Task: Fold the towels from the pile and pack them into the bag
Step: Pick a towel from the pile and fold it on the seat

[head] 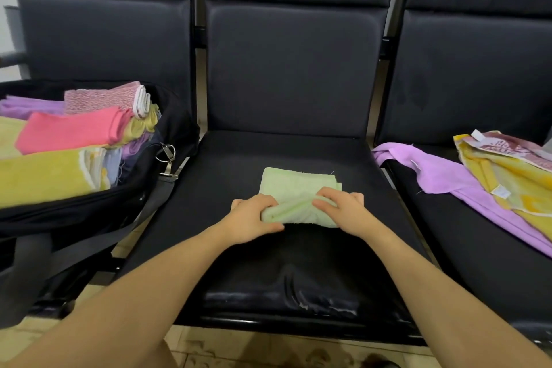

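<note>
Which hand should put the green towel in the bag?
Probably the left hand. It already grips the green towel, and the bag sits open on the left side. The right hand would have to cross over.

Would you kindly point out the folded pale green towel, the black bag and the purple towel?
Folded pale green towel (294,185): head view, upper flat face.
Black bag (179,116): head view, right wall.
Purple towel (439,173): head view, flat middle.

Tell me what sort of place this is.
Probably a waiting area: a row of linked black padded seats over a tiled floor, serving as a folding surface for the green towel beside the bag.
</note>
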Action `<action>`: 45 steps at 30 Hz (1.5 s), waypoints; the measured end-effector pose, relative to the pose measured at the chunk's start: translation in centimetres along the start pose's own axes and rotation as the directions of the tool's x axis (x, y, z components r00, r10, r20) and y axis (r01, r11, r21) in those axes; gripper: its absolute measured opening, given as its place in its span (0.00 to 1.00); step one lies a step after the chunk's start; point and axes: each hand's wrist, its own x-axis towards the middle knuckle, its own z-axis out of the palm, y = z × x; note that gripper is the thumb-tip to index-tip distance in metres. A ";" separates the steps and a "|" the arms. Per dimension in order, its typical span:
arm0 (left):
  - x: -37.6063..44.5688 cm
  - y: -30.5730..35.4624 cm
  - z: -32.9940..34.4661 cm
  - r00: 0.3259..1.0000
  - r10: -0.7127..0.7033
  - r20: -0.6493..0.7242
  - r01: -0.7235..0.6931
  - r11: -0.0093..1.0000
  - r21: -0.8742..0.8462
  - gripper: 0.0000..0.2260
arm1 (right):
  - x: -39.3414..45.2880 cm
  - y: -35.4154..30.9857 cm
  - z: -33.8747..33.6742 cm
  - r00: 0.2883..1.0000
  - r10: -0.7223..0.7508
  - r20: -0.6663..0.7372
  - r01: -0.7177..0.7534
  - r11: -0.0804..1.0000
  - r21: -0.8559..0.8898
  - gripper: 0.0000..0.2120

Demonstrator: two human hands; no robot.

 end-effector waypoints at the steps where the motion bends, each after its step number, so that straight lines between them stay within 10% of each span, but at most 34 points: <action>1: 0.4 0.0 -0.2 0.999 -0.037 -0.030 0.034 0.996 -0.086 0.13 | 0.2 -0.2 -0.3 1.000 0.007 -0.006 -0.007 1.000 0.017 0.07; 12: 4.7 1.7 -0.3 0.893 -0.264 -0.366 0.171 0.949 -0.266 0.14 | 0.6 -0.6 -0.6 0.969 0.189 -0.162 -0.172 0.979 0.112 0.16; 19: 8.6 1.7 0.7 0.812 -0.323 -0.486 0.376 0.927 0.013 0.18 | 3.8 -0.6 1.5 0.774 0.420 -0.473 -0.464 0.885 0.026 0.21; 28: 9.3 1.0 2.2 0.809 -0.298 -0.507 0.440 0.879 0.186 0.18 | 5.4 -1.1 2.9 0.814 0.454 -0.363 -0.533 0.831 -0.157 0.30; 39: 1.2 -0.6 -9.4 0.632 0.036 -0.774 0.378 0.858 0.348 0.15 | 2.9 -13.6 1.8 0.881 0.199 -0.428 -0.072 0.953 0.295 0.11; 45: -5.5 -3.6 -19.5 0.556 -0.013 -0.831 0.435 0.857 0.277 0.16 | 2.6 -25.3 1.6 0.893 0.024 -0.449 0.178 0.898 0.402 0.11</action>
